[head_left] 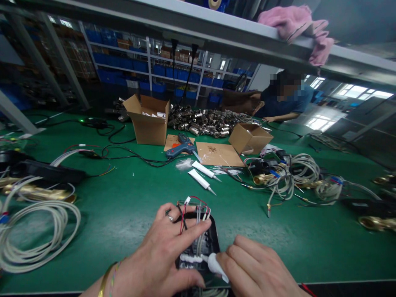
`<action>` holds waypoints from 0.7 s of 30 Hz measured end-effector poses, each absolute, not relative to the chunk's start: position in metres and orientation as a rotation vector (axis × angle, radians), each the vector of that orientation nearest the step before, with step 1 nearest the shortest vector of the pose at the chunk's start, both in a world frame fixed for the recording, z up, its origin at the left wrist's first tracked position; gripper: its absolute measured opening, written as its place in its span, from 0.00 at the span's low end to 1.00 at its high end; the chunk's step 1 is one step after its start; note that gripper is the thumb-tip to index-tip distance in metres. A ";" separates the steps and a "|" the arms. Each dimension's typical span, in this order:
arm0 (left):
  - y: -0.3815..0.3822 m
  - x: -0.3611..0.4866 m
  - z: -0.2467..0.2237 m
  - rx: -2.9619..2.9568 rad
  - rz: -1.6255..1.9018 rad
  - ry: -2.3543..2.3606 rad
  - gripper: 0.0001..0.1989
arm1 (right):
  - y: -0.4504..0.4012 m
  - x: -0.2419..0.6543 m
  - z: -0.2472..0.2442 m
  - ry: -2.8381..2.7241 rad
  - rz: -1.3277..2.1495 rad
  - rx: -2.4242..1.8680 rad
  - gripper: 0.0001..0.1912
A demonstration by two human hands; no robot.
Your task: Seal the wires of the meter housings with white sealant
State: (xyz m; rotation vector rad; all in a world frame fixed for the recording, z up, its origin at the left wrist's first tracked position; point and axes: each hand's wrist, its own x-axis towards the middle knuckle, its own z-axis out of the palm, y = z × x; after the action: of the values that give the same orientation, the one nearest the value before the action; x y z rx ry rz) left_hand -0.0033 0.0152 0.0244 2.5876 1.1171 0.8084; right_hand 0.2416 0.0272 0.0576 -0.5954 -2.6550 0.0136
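Note:
My left hand (165, 249) is wrapped over a black plastic housing (214, 236) near the bench's front edge, with fingers pressing on thin grey wires (199, 243) inside it. Red and black leads with a small white connector (187, 201) stick up by the fingertips. In my right hand (258, 264) is a white squeeze tube (217, 267), gripped with its nozzle pointing left into the housing. The nozzle tip meets a line of white paste (190, 258) laid across the wires. Part of the housing is hidden under my left hand.
Two white tubes (199, 180) lie ahead, near a glue gun (181, 147) and a cardboard sheet (219, 154). Coiled cables with brass fittings flank both sides (40, 231). Behind are open cartons (150, 128), piled metal fittings (198, 121) and a seated person (284, 99).

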 end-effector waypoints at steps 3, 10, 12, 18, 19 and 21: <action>0.016 -0.004 0.027 2.580 0.815 1.069 0.37 | 0.030 0.242 0.055 -2.628 0.089 -0.619 0.20; 0.015 -0.006 0.028 2.585 0.855 0.972 0.26 | 0.031 0.241 0.057 -2.602 0.198 -0.691 0.16; 0.014 -0.005 0.028 2.587 0.885 0.955 0.22 | 0.032 0.241 0.057 -2.596 0.238 -0.714 0.15; 0.013 -0.003 0.027 2.677 1.055 0.927 0.13 | 0.031 0.246 0.051 -2.566 0.314 -0.741 0.13; 0.010 -0.003 0.026 2.691 1.104 0.928 0.14 | 0.031 0.247 0.051 -2.566 0.329 -0.747 0.13; 0.002 -0.002 0.022 2.711 1.162 0.971 0.15 | 0.031 0.247 0.052 -2.549 0.334 -0.759 0.13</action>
State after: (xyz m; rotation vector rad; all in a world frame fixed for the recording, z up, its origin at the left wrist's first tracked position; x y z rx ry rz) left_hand -0.0024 0.0018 0.0217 2.7114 0.9709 1.1621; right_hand 0.2466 0.0308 0.0524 -0.7589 -2.5494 0.3342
